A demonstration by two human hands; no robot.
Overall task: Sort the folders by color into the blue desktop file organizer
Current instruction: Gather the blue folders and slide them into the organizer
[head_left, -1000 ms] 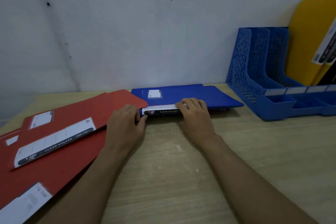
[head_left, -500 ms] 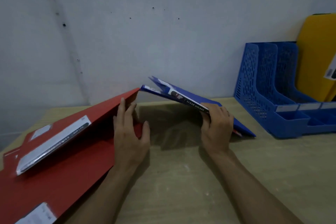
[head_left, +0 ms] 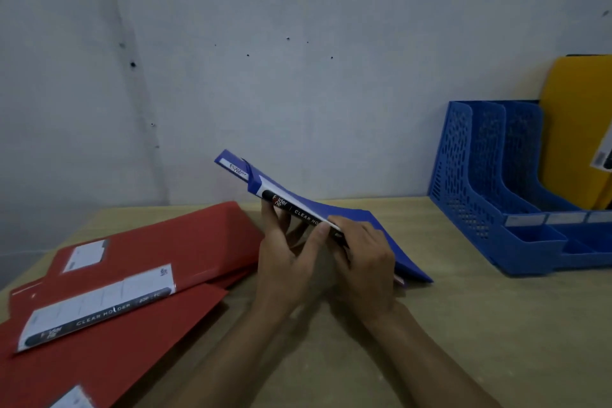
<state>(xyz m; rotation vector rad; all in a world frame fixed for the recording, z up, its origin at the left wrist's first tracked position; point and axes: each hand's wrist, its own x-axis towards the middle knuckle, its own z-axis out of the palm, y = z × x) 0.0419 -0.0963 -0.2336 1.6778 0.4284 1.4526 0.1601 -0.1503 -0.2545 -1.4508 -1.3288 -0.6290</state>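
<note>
The blue folders [head_left: 381, 228] are tilting up off the wooden table [head_left: 496, 325], both hands gripping them: left hand [head_left: 284, 258] underneath, right hand [head_left: 364, 255] pinching the edge. Red folders [head_left: 132, 275] are lying left; the blue organizer [head_left: 490, 195] is standing right, yellow folders [head_left: 576, 129] sitting inside.

Red folders [head_left: 99, 358], perhaps three, cropped

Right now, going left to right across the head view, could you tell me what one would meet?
Red folders → left hand → right hand → blue file organizer → yellow folder
</note>
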